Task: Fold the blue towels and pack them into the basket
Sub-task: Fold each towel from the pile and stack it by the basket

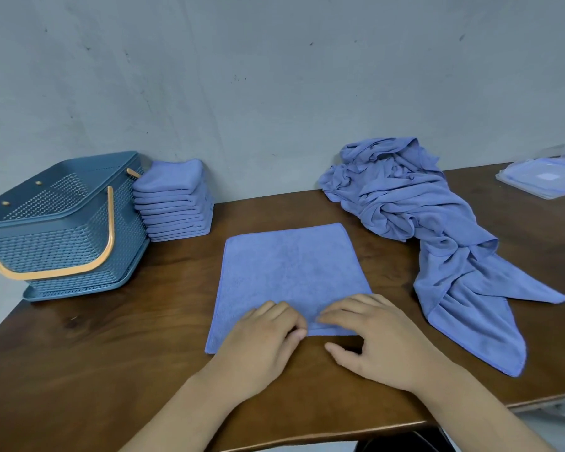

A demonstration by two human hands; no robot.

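Two bare forearms, entering from the near edge, both hands set on the near hem of one towel. Left hand (261, 340): back upward, fingers bent with tips tucked down onto the cloth near the middle of the hem; whether cloth is pinched beneath them cannot be told. Right hand (382, 340): palm down, fingers nearly straight and lying flat on the cloth, holding nothing, fingertips almost meeting those of the left; thumb spread apart, on the wood just off the hem. Flat towel (291, 272): blue, spread smooth in a single square at the centre of the table, under both hands at its near edge. Table (95, 353): dark brown wood, set against a grey wall (274, 76). Stack of folded towels (173, 203): blue, about ten high, far left by the wall, just beside the basket and touching its side. Basket (59, 230): dark blue perforated plastic, orange handle lowered over the front, far left corner of the table; no towel shows inside from this angle. Pile of unfolded towels (415, 216): blue, crumpled, far right, trailing forward to the near right edge, apart from the flat towel. Clear plastic container (542, 179): flat, at the far right edge, partly out of view.
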